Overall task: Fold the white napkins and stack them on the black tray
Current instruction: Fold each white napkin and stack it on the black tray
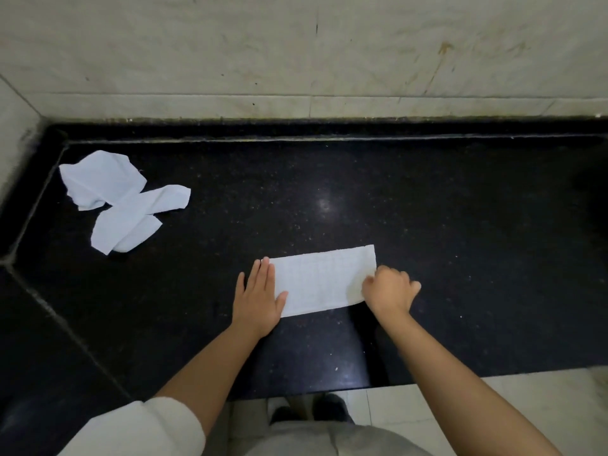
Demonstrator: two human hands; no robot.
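The black worktop point(427, 209) meets a pale wall point(296, 44). A pile of loose white napkins point(121, 202) lies at its far left. A folded napkin point(322, 281) lies flat near the front edge. The left hand point(260, 301) presses flat on its left end. The right hand point(391, 289) pinches its right end with curled fingers.

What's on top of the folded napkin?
The left hand lies flat on the folded napkin, and the right hand pinches its right end. The parts beneath the hands are hidden.
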